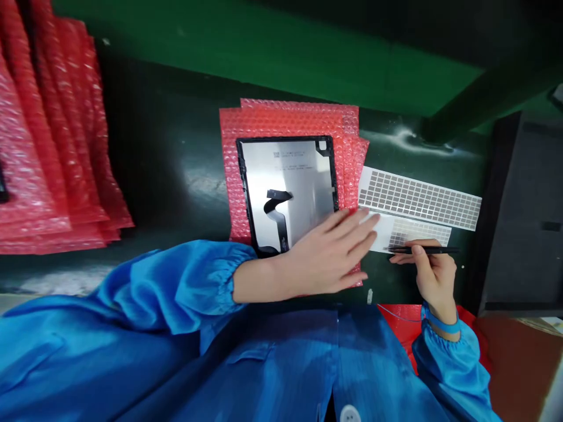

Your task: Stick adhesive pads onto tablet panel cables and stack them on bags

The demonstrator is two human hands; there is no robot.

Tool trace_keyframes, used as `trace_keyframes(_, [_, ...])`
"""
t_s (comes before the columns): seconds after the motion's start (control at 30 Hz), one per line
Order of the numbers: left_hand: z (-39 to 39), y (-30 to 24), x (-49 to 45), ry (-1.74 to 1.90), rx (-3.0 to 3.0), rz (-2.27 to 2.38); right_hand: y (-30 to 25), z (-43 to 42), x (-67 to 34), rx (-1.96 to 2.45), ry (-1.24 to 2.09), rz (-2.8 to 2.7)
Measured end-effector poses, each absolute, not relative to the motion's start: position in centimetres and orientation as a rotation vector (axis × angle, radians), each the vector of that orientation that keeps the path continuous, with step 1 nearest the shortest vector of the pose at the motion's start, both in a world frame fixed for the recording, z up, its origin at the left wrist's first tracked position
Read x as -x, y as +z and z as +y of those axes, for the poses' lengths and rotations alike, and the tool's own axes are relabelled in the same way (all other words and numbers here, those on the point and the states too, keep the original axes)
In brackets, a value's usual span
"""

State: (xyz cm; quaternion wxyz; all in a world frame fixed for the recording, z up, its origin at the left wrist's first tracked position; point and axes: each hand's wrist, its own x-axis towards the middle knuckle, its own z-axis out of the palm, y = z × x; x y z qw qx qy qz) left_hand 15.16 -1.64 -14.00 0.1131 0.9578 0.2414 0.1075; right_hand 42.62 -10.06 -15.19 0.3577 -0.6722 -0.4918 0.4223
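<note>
A tablet screen panel (305, 193) lies with its silvery back up, a black flex cable (277, 214) bent across it. Beneath it are stacked red bubble wrap bags (233, 126). My left hand (325, 252) stretches flat over the panel's lower right corner, fingers spread, their tips reaching the edge of the lower white label sheet (382, 225). My right hand (433, 272) pinches black tweezers (442, 250), whose tips point left over that lower sheet. Another sheet of small grey labels (417, 196) lies just above it. Whether the tweezer tips hold a label cannot be made out.
More red bubble wrap bags (53, 152) are piled at the left of the dark green table (167, 146). A black box (523, 217) stands at the right, near a green post (457, 105). A blue wrist strap (442, 323) with a thin cord circles my right wrist.
</note>
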Motion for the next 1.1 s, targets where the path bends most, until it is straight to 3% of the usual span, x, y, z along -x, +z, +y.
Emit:
trace_keyframes(0.27, [-3.1,-15.4,-16.1,0.057,-2.758,0.565,-15.7,-10.5,-42.1,1.767,1.035,-1.324])
trace_keyframes(0.7, [-2.9,-15.0,-16.2,0.047,-2.737,0.563,-15.7,-10.3,-42.6,1.804,1.054,-1.323])
trace_keyframes(1.1, [-2.8,-15.7,-16.7,0.112,-2.772,0.564,-15.1,-9.0,-42.8,1.671,1.124,-0.981])
